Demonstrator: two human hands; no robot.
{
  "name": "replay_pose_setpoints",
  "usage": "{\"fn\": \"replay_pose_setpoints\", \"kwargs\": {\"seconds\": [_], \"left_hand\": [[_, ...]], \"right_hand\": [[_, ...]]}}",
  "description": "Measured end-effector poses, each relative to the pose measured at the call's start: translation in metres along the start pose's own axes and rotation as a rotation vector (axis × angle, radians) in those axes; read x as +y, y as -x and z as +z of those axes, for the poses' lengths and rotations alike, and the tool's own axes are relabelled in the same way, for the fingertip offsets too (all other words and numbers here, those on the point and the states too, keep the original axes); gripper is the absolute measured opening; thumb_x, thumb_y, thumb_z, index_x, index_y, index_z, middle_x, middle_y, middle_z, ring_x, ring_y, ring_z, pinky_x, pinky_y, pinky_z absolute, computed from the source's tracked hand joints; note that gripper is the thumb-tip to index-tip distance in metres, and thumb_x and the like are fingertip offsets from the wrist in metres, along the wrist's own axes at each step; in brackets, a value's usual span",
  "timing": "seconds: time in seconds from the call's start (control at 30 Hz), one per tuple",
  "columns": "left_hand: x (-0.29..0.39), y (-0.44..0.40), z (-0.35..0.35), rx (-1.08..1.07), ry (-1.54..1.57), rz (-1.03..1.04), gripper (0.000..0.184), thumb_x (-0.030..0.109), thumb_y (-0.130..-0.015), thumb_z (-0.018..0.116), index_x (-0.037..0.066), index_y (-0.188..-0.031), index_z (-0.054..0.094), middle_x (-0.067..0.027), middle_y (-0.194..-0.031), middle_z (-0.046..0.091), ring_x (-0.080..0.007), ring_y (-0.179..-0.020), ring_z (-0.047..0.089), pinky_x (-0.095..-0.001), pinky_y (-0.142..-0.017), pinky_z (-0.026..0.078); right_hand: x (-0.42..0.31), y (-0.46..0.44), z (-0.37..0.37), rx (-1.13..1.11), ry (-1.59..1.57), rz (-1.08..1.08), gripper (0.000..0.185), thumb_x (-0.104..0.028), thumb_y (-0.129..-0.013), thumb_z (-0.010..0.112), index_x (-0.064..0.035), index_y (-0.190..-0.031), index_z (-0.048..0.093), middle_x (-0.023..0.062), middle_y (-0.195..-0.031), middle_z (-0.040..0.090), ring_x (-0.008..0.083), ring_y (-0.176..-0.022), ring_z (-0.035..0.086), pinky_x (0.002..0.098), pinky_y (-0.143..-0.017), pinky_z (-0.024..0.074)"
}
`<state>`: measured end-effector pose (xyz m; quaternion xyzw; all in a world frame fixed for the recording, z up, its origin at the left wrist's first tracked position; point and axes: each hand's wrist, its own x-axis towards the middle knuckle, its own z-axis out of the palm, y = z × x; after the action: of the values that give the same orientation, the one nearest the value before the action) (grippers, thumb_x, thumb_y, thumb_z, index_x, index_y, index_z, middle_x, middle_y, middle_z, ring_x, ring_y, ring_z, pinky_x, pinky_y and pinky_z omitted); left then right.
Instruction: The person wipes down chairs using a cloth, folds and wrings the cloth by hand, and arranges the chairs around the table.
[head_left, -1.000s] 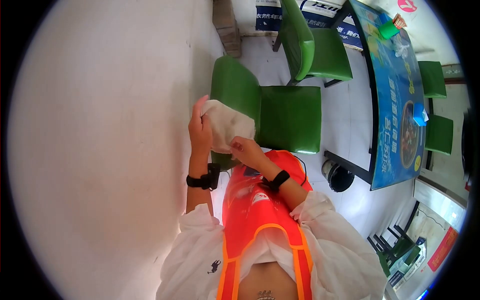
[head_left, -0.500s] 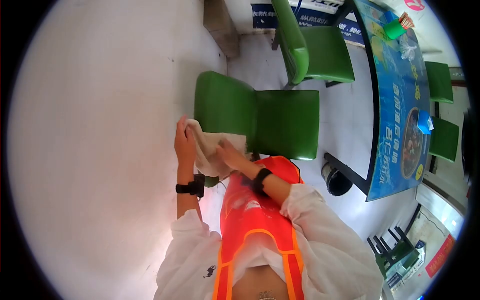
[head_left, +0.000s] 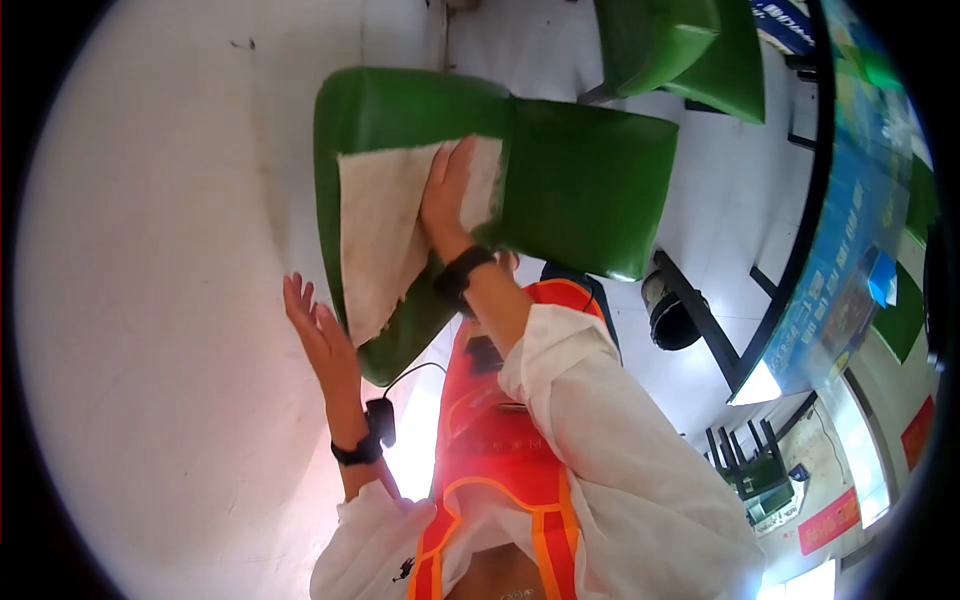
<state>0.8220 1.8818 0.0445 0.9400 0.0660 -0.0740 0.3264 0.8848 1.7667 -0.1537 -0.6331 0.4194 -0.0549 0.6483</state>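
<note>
A beige cloth (head_left: 385, 215) lies spread over the backrest of a green padded chair (head_left: 590, 180). My right hand (head_left: 448, 195) rests flat on the cloth, fingers stretched out and pressed against it. Off to the left, beside the backrest's edge and the cloth's lower corner, my left hand (head_left: 322, 328) is raised with its fingers apart and nothing in it. A black band with a small device is on my left wrist, and another black band circles the right.
A second green chair (head_left: 680, 50) stands behind. To the right is a table with a blue printed top (head_left: 835, 260), with a black bucket (head_left: 675, 318) near its leg. A pale wall (head_left: 170, 250) fills the left side.
The bunched cloth is now spread out on the backrest. My left hand has let go of it and moved down and left; my right hand has moved up and flattened on it.
</note>
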Motion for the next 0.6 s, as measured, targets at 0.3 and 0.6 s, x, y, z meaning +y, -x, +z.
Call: {"fn": "replay_pose_setpoints", "kwargs": {"seconds": [0.3,0.6], "left_hand": [[-0.020,0.024,0.022,-0.034,-0.165,-0.080,0.052,0.037,-0.092,0.027,-0.001,-0.128,0.033,-0.0179,-0.128,0.038,-0.0282,-0.116,0.039,-0.0356,-0.096,0.030],[-0.019,0.028,0.031,0.124,-0.217,-0.154,0.056,0.043,-0.090,0.026,-0.001,-0.124,0.038,-0.0164,-0.122,0.043,-0.0274,-0.111,0.043,-0.0351,-0.093,0.033]], "right_hand": [[-0.064,-0.002,-0.010,-0.052,-0.304,-0.253,0.057,-0.027,-0.094,0.028,0.0054,-0.136,0.006,0.0223,-0.143,0.003,0.0311,-0.134,0.001,0.0378,-0.107,0.0029],[0.008,-0.093,0.010,0.111,-0.555,-0.315,0.047,-0.024,-0.096,0.022,0.0038,-0.133,0.019,0.0176,-0.130,0.038,0.0282,-0.120,0.036,0.0354,-0.100,0.0260]]}}
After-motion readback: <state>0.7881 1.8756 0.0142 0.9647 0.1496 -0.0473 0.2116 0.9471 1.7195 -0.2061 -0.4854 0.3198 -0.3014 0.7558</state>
